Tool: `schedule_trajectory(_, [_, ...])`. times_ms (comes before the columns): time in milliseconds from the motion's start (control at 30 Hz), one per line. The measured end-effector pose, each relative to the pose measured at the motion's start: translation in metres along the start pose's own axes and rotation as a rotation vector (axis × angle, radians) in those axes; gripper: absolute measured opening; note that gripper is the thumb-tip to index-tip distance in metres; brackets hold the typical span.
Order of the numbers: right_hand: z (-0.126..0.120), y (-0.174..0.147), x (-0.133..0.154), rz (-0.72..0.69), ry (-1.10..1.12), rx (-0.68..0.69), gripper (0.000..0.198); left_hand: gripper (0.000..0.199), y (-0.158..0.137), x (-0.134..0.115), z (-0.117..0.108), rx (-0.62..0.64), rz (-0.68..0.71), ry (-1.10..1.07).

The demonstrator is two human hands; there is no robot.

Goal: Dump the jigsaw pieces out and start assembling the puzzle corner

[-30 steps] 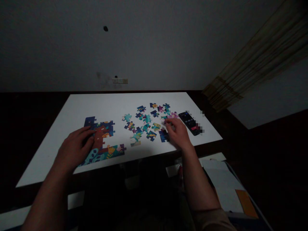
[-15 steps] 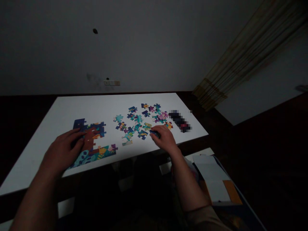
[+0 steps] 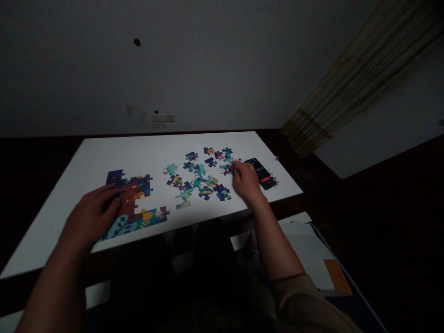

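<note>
My left hand (image 3: 90,213) lies open, palm down, on the left edge of a partly joined jigsaw puzzle (image 3: 130,196). The joined part shows a brown figure, dark blue sky and teal leaves, with a gap on its right side. My right hand (image 3: 247,180) is at the right end of the loose puzzle pieces (image 3: 199,170), its fingers bent together on a pink and purple puzzle piece (image 3: 238,161) that they mostly cover. A dark blue puzzle piece (image 3: 222,192) lies flat on the table to the left of this hand.
All of this is on a white table (image 3: 145,150) near a wall. A phone (image 3: 261,173) with a lit screen lies just right of my right hand. Below the table's right front edge are papers and a folder (image 3: 308,252). A curtain (image 3: 322,111) hangs at the right.
My right hand has let go of the dark blue piece and moved right and slightly away from me, onto the pink and purple piece. My left hand has stayed in place.
</note>
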State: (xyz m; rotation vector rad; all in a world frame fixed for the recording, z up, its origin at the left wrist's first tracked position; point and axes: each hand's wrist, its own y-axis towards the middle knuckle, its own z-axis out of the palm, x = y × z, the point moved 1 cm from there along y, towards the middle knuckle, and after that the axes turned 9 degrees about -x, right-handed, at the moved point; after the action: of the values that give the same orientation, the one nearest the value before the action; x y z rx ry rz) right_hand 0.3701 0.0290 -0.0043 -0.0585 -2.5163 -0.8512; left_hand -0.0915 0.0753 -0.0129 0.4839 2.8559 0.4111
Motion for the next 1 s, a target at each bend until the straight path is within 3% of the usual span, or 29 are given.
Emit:
schedule_trajectory(133, [0.009,0.023,-0.019,-0.121,-0.063,0.174,0.036,0.045,0.000,-0.001,0.000,-0.007,-0.002,0.004])
schedule_trajectory(333, [0.005,0.026,-0.024,-0.103,-0.045,0.196,0.038,0.045,0.001,-0.005,-0.002,0.003,-0.029,-0.007])
schedule_trajectory(533, [-0.022,-0.010,-0.010,-0.039,0.064,0.039,0.040,0.043,0.001,-0.005,-0.003,0.022,-0.024,-0.021])
schedule_trajectory(733, [-0.040,-0.061,0.001,-0.008,0.064,0.096,0.035,0.045,0.002,-0.002,-0.002,0.012,-0.004,-0.018])
schedule_trajectory(867, [-0.040,-0.064,0.012,-0.008,0.006,0.096,0.030,0.046,0.002,-0.003,-0.003,0.016,0.016,-0.006])
schedule_trajectory(1000, [-0.023,-0.056,0.038,0.003,0.000,0.082,0.033,0.047,0.001,-0.008,-0.006,-0.005,0.013,0.004])
